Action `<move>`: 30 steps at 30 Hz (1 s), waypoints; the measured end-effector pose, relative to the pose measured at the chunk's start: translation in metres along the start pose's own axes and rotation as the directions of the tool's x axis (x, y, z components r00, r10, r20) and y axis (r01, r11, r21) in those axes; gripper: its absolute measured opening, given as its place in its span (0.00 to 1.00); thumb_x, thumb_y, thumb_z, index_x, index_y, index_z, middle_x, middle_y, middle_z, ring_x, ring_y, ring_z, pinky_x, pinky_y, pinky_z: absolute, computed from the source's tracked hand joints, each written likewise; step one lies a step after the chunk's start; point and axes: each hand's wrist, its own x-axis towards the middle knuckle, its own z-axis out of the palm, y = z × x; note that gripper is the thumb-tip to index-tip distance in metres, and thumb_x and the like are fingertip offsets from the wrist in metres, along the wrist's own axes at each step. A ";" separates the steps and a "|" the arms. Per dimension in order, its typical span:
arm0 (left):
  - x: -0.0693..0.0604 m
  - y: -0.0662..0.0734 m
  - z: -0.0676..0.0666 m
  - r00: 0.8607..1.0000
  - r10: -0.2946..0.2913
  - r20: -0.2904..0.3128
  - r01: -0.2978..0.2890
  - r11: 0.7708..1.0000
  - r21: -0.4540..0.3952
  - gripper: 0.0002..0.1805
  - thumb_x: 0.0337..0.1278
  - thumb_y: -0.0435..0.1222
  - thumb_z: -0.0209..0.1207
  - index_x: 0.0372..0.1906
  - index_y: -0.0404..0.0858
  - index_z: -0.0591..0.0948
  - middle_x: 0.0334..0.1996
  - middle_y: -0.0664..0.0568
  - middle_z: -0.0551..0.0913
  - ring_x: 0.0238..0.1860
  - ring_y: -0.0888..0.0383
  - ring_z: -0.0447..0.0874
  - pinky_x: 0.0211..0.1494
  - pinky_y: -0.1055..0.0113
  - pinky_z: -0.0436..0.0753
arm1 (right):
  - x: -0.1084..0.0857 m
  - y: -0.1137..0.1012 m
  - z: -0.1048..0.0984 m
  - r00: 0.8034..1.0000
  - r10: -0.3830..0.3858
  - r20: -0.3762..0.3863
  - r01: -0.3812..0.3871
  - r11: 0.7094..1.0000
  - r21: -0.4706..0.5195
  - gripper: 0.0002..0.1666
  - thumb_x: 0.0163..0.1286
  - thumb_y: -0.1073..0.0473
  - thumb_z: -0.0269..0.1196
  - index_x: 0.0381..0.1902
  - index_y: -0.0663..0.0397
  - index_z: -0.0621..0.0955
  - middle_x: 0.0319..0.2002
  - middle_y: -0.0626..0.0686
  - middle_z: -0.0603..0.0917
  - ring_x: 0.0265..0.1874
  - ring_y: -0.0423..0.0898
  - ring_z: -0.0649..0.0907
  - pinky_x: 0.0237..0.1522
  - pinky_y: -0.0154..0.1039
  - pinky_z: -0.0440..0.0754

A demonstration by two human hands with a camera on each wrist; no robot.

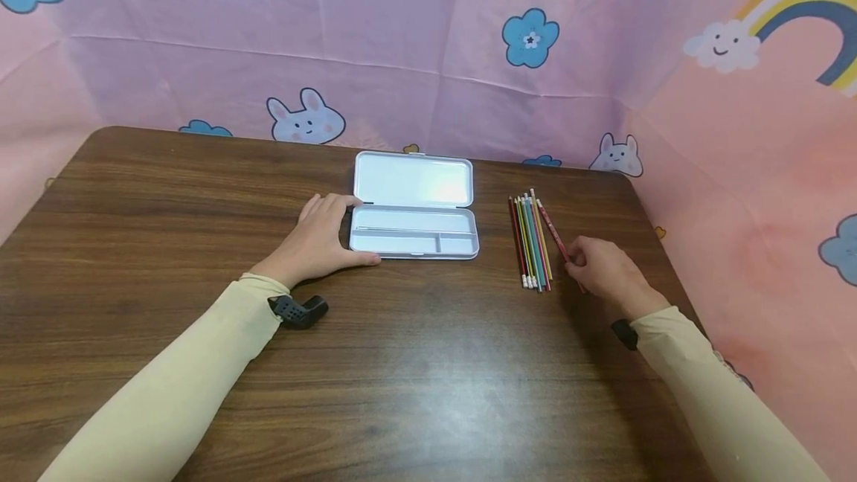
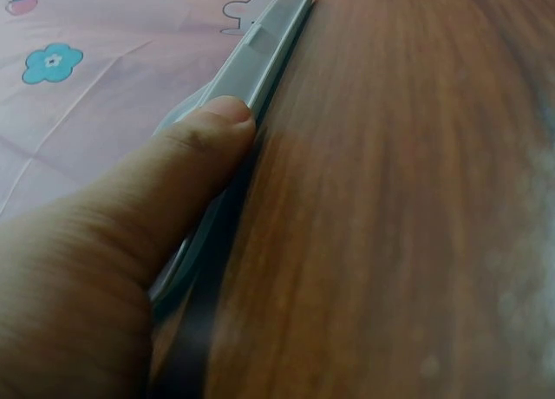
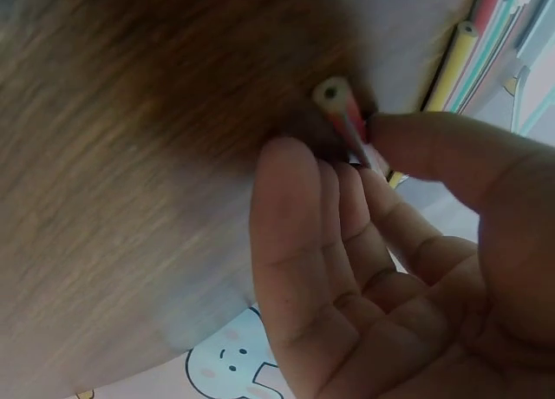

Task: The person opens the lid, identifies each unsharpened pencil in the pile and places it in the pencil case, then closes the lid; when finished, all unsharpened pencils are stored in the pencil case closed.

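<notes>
An open white pencil case (image 1: 405, 180) lies on the brown table, its lid tilted back and its compartments bare. My left hand (image 1: 313, 238) grips the case's left end, thumb along the front edge and fingers at the hinge side. In the left wrist view the thumb (image 2: 186, 160) presses against the case's side (image 2: 264, 52). To the right, my right hand (image 1: 605, 270) pinches a red patterned pencil (image 1: 552, 227) between thumb and fingers. The right wrist view shows that pencil's end (image 3: 334, 97) by the fingertips. Beside it lies a row of several colored pencils (image 1: 532, 244).
The wooden table (image 1: 375, 385) has a rounded far right corner behind the pencils. A pink patterned cloth (image 1: 415, 58) hangs along the back and right side. Dark bands (image 1: 297, 312) sit on both wrists, over light sleeves.
</notes>
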 end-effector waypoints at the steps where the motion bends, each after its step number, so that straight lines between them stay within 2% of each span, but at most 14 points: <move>1: 0.000 0.000 0.000 1.000 0.001 -0.002 -0.001 1.000 0.001 0.60 0.43 0.71 0.71 0.75 0.38 0.65 0.70 0.43 0.69 0.71 0.45 0.64 0.82 0.44 0.45 | 0.000 0.000 0.000 1.000 0.000 -0.003 0.000 1.000 0.000 0.12 0.73 0.61 0.64 0.50 0.62 0.81 0.35 0.56 0.84 0.29 0.47 0.80 0.29 0.40 0.77; 10: 0.000 0.001 -0.001 1.000 0.012 -0.009 -0.012 1.000 0.004 0.60 0.43 0.71 0.71 0.74 0.38 0.66 0.70 0.44 0.69 0.71 0.46 0.64 0.82 0.45 0.45 | -0.002 0.000 0.000 0.998 0.061 -0.019 -0.061 0.998 -0.020 0.10 0.74 0.62 0.62 0.49 0.63 0.80 0.36 0.58 0.84 0.31 0.50 0.79 0.30 0.42 0.77; 18: -0.002 0.001 -0.001 1.000 0.006 -0.004 -0.006 1.000 0.007 0.60 0.44 0.71 0.70 0.75 0.38 0.65 0.71 0.44 0.69 0.72 0.46 0.64 0.82 0.45 0.45 | -0.003 0.003 0.001 0.998 0.057 -0.037 -0.058 0.998 -0.013 0.12 0.73 0.62 0.61 0.50 0.63 0.81 0.37 0.58 0.84 0.31 0.50 0.79 0.29 0.41 0.76; 23: -0.002 0.002 -0.001 1.000 0.004 -0.003 -0.004 1.000 0.003 0.60 0.43 0.70 0.71 0.75 0.38 0.65 0.70 0.44 0.69 0.71 0.46 0.63 0.82 0.45 0.45 | -0.001 0.006 0.000 0.996 0.043 -0.078 -0.044 0.999 -0.014 0.12 0.73 0.62 0.61 0.49 0.64 0.82 0.37 0.58 0.86 0.31 0.50 0.80 0.29 0.42 0.76; 30: -0.001 0.002 -0.001 1.000 -0.004 -0.001 0.004 1.000 0.003 0.60 0.43 0.70 0.72 0.74 0.38 0.65 0.70 0.44 0.69 0.71 0.46 0.63 0.82 0.45 0.45 | 0.003 0.000 -0.001 0.980 -0.008 -0.200 0.006 1.000 -0.011 0.12 0.70 0.62 0.63 0.48 0.62 0.83 0.38 0.59 0.86 0.34 0.53 0.83 0.32 0.51 0.80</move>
